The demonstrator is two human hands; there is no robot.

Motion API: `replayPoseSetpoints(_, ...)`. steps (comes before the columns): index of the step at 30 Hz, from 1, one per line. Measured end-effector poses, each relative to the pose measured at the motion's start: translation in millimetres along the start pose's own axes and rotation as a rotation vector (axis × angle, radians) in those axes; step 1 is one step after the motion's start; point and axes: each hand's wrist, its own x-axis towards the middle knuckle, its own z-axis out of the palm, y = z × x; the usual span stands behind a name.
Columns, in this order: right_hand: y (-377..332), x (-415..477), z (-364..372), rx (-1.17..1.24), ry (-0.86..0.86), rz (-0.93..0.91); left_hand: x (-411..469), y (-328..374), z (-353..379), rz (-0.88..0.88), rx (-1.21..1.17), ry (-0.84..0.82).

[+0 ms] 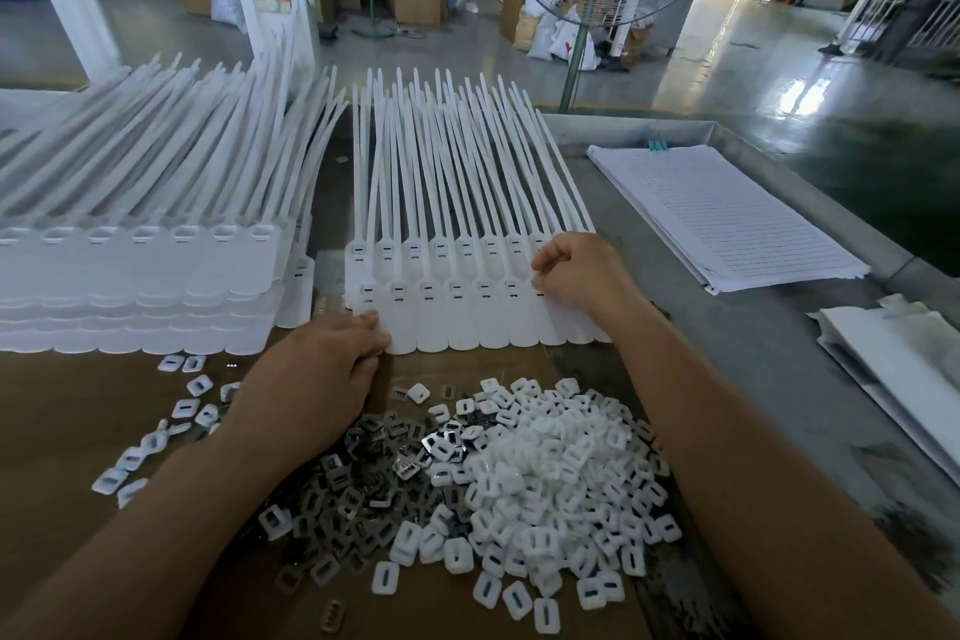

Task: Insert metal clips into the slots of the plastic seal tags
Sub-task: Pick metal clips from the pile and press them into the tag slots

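Two overlapping rows of white seal tags (457, 322) are laid on a cardboard sheet (72, 421) on a grey metal table (753, 359), with their long tails pointed away from the person. The left hand (317, 374) is rested on the cardboard, its fingers lightly bent and their tips pressed against the leftmost tag of the near row. The right hand (576, 276) is curled over the right end of the rows, fingertips pinched together at a tag slot; whether a clip is held there cannot be told. A pile of metal clips (353, 499) is heaped between the forearms, just beside a pile of white plastic pieces (561, 473). A taller stack of tags (140, 286) is kept to the left, and lined paper (727, 218) to the right.
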Motion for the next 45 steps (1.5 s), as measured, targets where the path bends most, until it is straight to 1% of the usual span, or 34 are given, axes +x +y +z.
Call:
replayPoseSetpoints(8, -3.3, 3.2, -2.7, -0.009, -0.026, 0.027, 0.5, -0.1, -0.2, 0.007, -0.011, -0.001)
replayPoseSetpoints(15, 8.9, -5.8, 1.8, 0.002, 0.033, -0.112, 1.5, -0.9, -0.6, 0.012, -0.002, -0.005)
replayPoseSetpoints(18, 13.9, -10.6, 0.8, 0.046, 0.021, -0.141, 1.4, -0.9, -0.7, 0.01, 0.005, -0.005)
replayPoseSetpoints(24, 13.1, -21.3, -16.5, 0.037, -0.122, -0.167, 0.8, -1.3, -0.9, -0.005, -0.006, -0.003)
replayPoseSetpoints(28, 14.2, -31.6, -33.9, 0.074, -0.219, -0.179, 1.2, 0.3, -0.5, -0.007, -0.004, -0.004)
replayPoseSetpoints(30, 13.2, -37.7, -40.9, 0.044, -0.323, -0.174, 1.2, 0.7, -0.6, -0.008, -0.002, -0.009)
replayPoseSetpoints(35, 4.9, -50.5, -46.7, -0.049, -0.653, -0.182, 0.1, 1.2, -1.3, -0.008, 0.0, -0.019)
replayPoseSetpoints(37, 1.8, -52.7, -45.0, -0.105, -0.729, -0.183, 0.3, 0.9, -1.7, -0.013, -0.002, -0.029)
replayPoseSetpoints(45, -0.3, -53.4, -42.3, -0.179, -0.714, -0.198, 0.2, -0.7, -2.7, -0.009, 0.003, -0.034)
